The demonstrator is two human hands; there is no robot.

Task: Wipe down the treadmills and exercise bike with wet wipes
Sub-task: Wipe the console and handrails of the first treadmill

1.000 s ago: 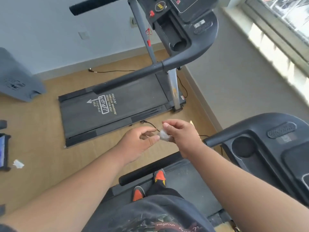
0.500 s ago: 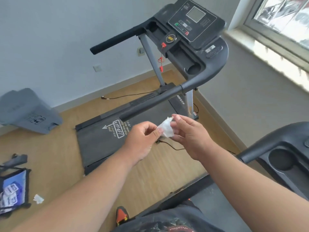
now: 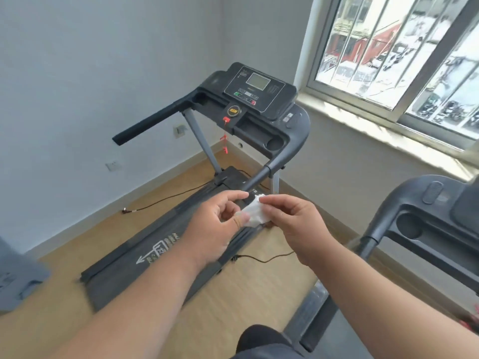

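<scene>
Both hands, left [image 3: 215, 226] and right [image 3: 293, 224], pinch a crumpled wet wipe [image 3: 252, 212] between them; the treadmill [image 3: 259, 99] beyond them seems not yet wiped.

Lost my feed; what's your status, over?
Left hand and right hand both pinch the wet wipe, held in mid-air. Far treadmill ahead, untouched. Nothing in the way.

- I have one view only, from the head camera, high and tilted forward and down over both forearms.
- It faces the room corner: the far treadmill [image 3: 248, 104] stands well beyond the fingers, the window [image 3: 404, 55] up to their right.
- Nearest the lens are the forearms; wide-angle bending shows at the edges.
</scene>
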